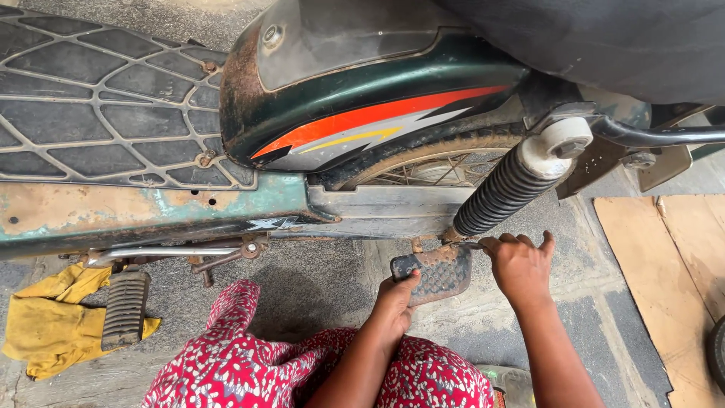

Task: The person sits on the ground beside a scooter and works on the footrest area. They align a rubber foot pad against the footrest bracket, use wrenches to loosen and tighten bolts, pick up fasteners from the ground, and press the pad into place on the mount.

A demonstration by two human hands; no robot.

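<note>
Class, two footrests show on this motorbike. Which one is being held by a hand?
The rear footrest, folded out below the black spring: the left hand grips it. The front footrest, beside the yellow cloth, is untouched.

Rear footpeg (438,272): rough, rusty metal w/ matt black tread. Shock spring (502,193): matt black, prob. rubber-sleeved. Side panel (362,113): glossy painted plastic, dusty. Rag (45,321): yellow cloth.

Outdoor work spot on a rough paved ground in soft daylight

Grey, gritty paving (340,279) fills the lower middle of the frame, cracked into slabs toward the lower right; flat sheets of brown cardboard (664,249) lie at the right edge, a crumpled yellow cloth (45,325) sits at the lower left, and a dark tyre edge (717,351) shows at the far lower right
</note>
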